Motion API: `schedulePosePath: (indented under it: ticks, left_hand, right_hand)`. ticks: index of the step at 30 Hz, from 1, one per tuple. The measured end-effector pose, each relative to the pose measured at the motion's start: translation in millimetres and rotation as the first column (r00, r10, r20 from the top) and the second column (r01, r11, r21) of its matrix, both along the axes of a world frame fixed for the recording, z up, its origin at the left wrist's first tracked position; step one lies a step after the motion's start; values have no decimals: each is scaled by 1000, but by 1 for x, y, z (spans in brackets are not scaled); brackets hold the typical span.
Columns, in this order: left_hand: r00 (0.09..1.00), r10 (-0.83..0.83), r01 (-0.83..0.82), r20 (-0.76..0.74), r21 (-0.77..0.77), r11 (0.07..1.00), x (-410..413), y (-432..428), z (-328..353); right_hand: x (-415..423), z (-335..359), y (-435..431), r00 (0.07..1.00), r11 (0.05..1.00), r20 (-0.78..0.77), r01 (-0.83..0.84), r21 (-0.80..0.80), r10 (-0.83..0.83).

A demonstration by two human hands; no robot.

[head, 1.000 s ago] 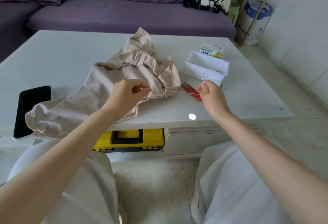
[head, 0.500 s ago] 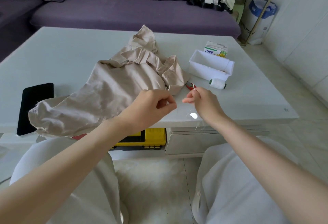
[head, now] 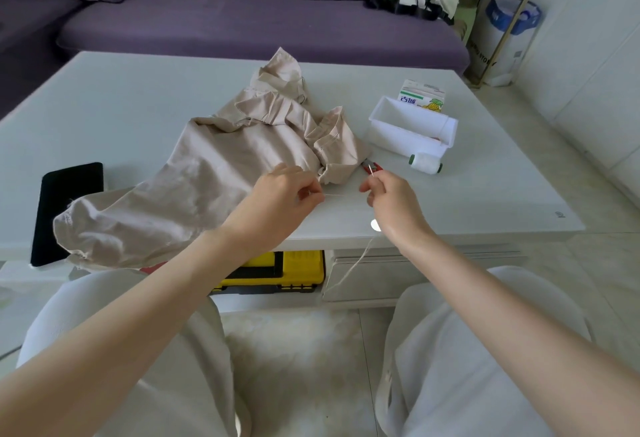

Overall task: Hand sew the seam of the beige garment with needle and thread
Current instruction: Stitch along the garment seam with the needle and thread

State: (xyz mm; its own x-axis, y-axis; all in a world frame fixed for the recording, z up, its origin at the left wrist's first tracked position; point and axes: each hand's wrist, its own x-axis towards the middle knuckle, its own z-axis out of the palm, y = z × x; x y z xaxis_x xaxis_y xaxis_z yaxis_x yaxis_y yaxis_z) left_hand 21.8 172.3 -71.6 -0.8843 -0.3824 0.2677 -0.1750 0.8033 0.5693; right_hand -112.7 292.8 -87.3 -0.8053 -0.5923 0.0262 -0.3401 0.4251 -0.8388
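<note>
Hands drawn slightly apart since before: left hand (head: 277, 204) grip pinches thread (head: 343, 195), right hand (head: 391, 204) grip pinches needle (head: 372, 170), thread taut between; beige garment (head: 225, 173) on tabletop (head: 138, 107); white tray (head: 398, 140) contents unclear.

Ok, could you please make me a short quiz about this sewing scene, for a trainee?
1. True or false: the white thread spool lies inside the white box.
2. Which hand pinches the needle?
3. Fill in: the black phone lies on the garment's ___ side.
Key: 1 false, it lies on the table beside the box; 2 the right hand; 3 left.
</note>
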Motion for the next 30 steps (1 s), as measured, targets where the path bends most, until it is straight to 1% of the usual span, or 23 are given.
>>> schedulePosePath:
  ticks: [3, 5, 7, 9, 11, 13, 14, 15, 17, 19, 20, 22, 24, 26, 30]
  left_hand:
    - [996, 25, -35, -90, -109, 993, 0, -1, -4]
    - [994, -10, -5, -110, -133, 991, 0, -1, -7]
    - [993, -75, 63, -91, -126, 990, -1, 0, -10]
    - [987, -157, 154, -31, -93, 984, -1, 0, -13]
    - [968, -230, 236, 100, -57, 970, 0, 0, -17]
    - [940, -267, 286, 214, -60, 956, 0, -2, -21]
    - [939, -262, 286, 224, -85, 954, 0, -3, -22]
    - [951, -234, 262, 200, -123, 957, -1, -3, -24]
    - [990, -112, 127, 89, -196, 972, -5, -4, -24]
    - [999, 51, -51, -1, -197, 979, -10, -10, -20]
    - [994, 112, -111, -7, -194, 975, -13, -14, -19]
    - [980, 191, -175, 58, -207, 963, -19, -26, -23]
    - [960, 235, -208, 154, -173, 963, -23, -34, -29]
    - [946, 241, -221, 215, -113, 969, -26, -36, -34]
    - [934, 247, -227, 258, -104, 968, -31, -34, -40]
  right_hand:
    - [-10, -6, 3, 999, 999, -36, 39, 16, -39]
    - [-13, -11, 4, 999, 999, -37, 32, 43, -30]
    - [-13, -17, 5, 1000, 997, -29, -4, 79, 7]
    - [-12, -21, 5, 998, 991, -22, -60, 124, 63]
    - [-12, -23, 4, 993, 982, -4, -117, 151, 119]
    - [-11, -23, 2, 989, 978, -8, -148, 148, 150]
    - [-10, -23, 1, 986, 977, -41, -155, 144, 162]
    - [-10, -22, -1, 981, 977, -88, -161, 140, 174]
    - [-12, -22, -7, 968, 978, -170, -168, 119, 187]
    - [-13, -20, -14, 953, 979, -230, -177, 106, 197]
    - [-14, -20, -17, 939, 976, -273, -181, 121, 208]
    - [-17, -17, -23, 900, 967, -368, -171, 190, 232]
    - [-21, -15, -29, 875, 958, -421, -141, 250, 239]
    - [-24, -14, -35, 873, 953, -416, -154, 262, 256]
    - [-24, -10, -44, 868, 906, -339, -243, 347, 363]
